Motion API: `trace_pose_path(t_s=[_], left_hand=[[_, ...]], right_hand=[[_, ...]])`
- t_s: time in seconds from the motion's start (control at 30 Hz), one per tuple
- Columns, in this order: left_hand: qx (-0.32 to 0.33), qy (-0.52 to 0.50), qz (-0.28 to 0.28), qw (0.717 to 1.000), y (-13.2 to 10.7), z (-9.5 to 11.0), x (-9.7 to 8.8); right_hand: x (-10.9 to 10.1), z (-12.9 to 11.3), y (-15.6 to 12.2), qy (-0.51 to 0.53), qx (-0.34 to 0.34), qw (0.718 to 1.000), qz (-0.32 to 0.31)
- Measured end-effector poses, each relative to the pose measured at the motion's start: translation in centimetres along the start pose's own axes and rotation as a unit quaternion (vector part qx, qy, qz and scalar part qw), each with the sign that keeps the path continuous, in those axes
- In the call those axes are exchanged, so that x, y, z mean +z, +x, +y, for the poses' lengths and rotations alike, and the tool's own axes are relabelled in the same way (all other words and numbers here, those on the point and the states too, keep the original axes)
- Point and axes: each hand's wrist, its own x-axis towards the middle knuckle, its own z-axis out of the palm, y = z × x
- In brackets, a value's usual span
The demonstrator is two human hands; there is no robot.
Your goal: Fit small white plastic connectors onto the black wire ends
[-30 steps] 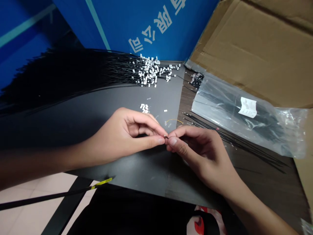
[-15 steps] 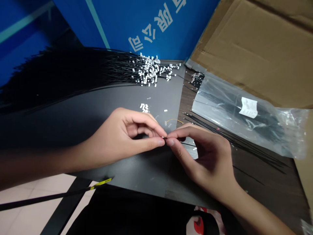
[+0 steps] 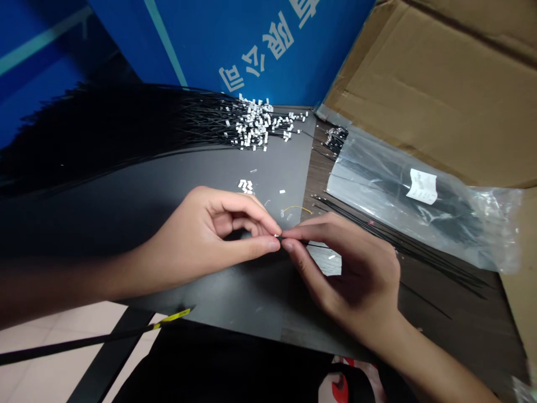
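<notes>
My left hand (image 3: 222, 229) pinches a tiny pale piece at its fingertips, where a thin black cable (image 3: 316, 245) ends. Right beside it, my right hand (image 3: 348, 257) holds that cable between thumb and forefinger, and the fingertips of both hands almost meet. From there the cable runs back under my right palm. Exactly what the pale piece is stays hidden by the fingers. Small white tabs (image 3: 245, 186) lie on the grey mat (image 3: 210, 162) beyond my left hand, near a short yellow wire (image 3: 298, 207).
A thick bundle of black cables (image 3: 146, 117) with white-tagged ends lies at the back left. To the right are a clear plastic bag (image 3: 377, 173) of dark cables, several loose black cables (image 3: 403, 246) and a cardboard box (image 3: 440, 95). A blue panel (image 3: 201, 39) stands behind.
Both hands keep their pinch at the same spot. My right fingertips have opened slightly around the cable, and slightly more of the pale end shows. The whole view has shifted a little.
</notes>
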Motion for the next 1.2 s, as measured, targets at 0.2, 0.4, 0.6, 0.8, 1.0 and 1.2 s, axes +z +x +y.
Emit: trace_pose_path(t_s=[0.2,0.4,0.6,0.8,1.0,1.2], left_hand=[[0.000,-0.002,0.009,1.000,0.2,0.1,0.0],[0.016,0.014,-0.007,1.000,0.5,0.5,-0.1],[-0.010,0.020,-0.021,1.000,0.6,0.3,-0.4],[-0.012,0.018,-0.030,0.999,0.7,0.4,-0.2],[0.075,0.321,0.037,0.943,2.2,1.3,-4.6],[0.004,0.464,0.003,0.886,2.9,0.8,-8.0]], right_hand=[[-0.1,-0.1,0.1,-0.023,-0.008,1.000,-0.013],[-0.2,0.0,0.1,-0.014,-0.009,0.999,-0.038],[0.2,0.0,0.1,-0.019,-0.002,1.000,-0.013],[0.1,-0.3,0.0,0.040,0.070,0.996,-0.030],[-0.1,0.3,0.4,0.064,0.157,0.985,-0.006],[0.0,0.9,0.6,0.038,0.173,0.984,0.014]])
